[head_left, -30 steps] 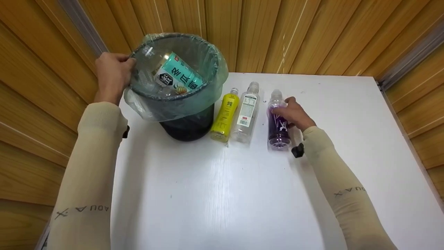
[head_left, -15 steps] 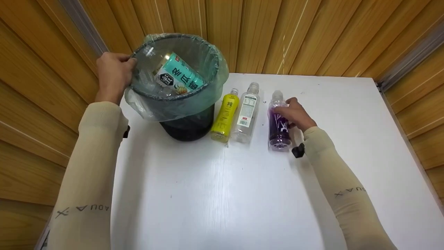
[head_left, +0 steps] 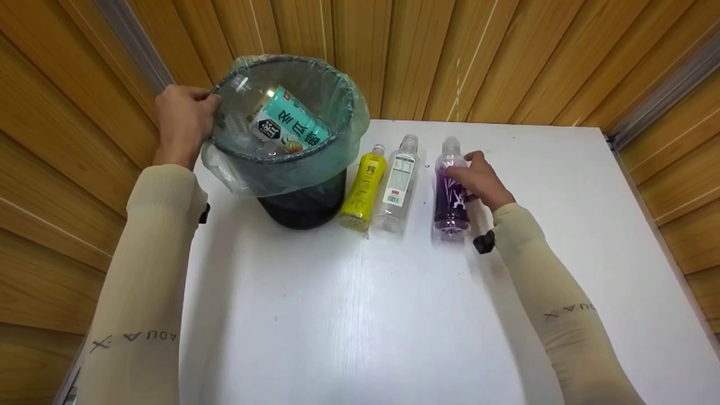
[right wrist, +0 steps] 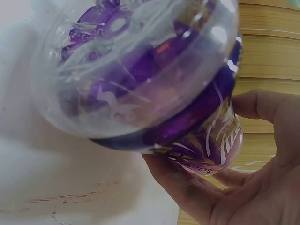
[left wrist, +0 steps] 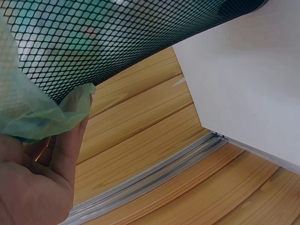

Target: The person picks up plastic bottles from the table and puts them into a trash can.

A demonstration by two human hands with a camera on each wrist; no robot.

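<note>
My right hand (head_left: 479, 181) grips a clear bottle with a purple label (head_left: 449, 194), lifted a little off the white table (head_left: 394, 315); the right wrist view shows its base (right wrist: 136, 70) close up, with fingers (right wrist: 187, 187) curled round it. My left hand (head_left: 183, 121) holds the rim of a black mesh bin (head_left: 304, 202) lined with a green bag (head_left: 281, 169); in the left wrist view the bag edge (left wrist: 42, 117) lies against my fingers (left wrist: 65, 154). A bottle with a teal label (head_left: 284, 126) lies inside the bin.
A yellow bottle (head_left: 364, 188) and a clear bottle with a white label (head_left: 399, 185) lie side by side between the bin and the purple bottle. Wooden panel walls (head_left: 450, 56) close in the table at the back and both sides.
The purple bottle has come up slightly and shifted toward the back in my right hand. My left hand and the bin have stayed put.
</note>
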